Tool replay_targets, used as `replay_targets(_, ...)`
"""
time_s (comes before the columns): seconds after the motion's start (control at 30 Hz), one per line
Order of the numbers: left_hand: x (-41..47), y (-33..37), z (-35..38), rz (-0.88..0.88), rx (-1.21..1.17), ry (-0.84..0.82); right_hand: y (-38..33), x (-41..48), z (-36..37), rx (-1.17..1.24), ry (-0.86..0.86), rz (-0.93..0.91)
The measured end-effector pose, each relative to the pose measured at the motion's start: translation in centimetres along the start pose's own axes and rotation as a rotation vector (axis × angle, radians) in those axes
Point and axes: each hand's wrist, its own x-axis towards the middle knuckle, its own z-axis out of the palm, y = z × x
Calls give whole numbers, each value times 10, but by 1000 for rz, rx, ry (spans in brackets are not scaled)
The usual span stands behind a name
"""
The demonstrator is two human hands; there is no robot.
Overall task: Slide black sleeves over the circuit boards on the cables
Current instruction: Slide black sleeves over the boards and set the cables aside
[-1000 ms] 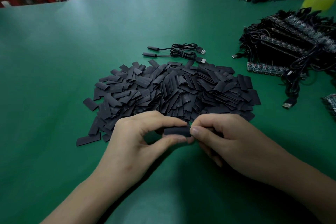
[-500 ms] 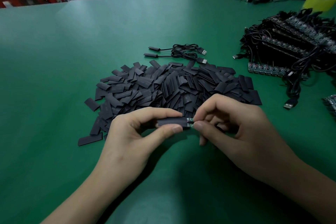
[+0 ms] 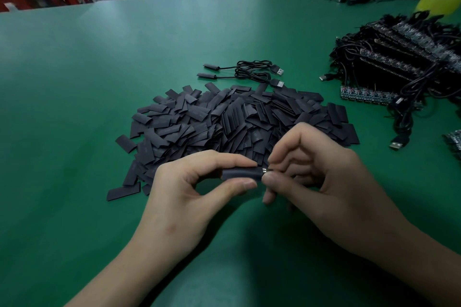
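Black sleeve (image 3: 240,173) pinched by left hand (image 3: 184,197), right hand (image 3: 324,182) pinching circuit board (image 3: 265,170) at sleeve's 3 o'clock, sleeve pile (image 3: 249,117) at 12 o'clock

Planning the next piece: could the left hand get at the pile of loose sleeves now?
Probably not yet: the left hand pinches the sleeve being fitted, though the pile lies just beyond it, unobstructed.

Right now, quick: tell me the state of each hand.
Left hand: closed, pinching the black sleeve between thumb and forefinger.
Right hand: closed, pinching the circuit board end at the sleeve's mouth.
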Motion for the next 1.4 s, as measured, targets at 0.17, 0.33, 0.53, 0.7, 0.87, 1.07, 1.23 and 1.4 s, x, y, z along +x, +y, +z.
replay_targets(0.17,0,3,-1,48,59,4,3,1,1,138,-42,100)
replay_targets(0.33,1,5,0,104,88,33,2,4,-3,347,-126,253)
replay_targets(0.53,2,2,-3,111,90,86,-4,7,-8,406,-206,374)
replay_targets(0.7,2,2,-4,130,114,64,-8,6,-5,412,-237,406)
replay_targets(0.87,4,4,-4,149,140,51,-6,5,-4,378,-241,379)
replay_targets(1.07,4,7,1,105,239,243,-3,0,3,-60,-5,85)
replay_targets(1.23,1,12,6,72,164,210,-4,-2,9,-505,140,-163)
replay_targets(1.4,4,15,1,157,318,167,-2,-2,10,-473,88,-170)
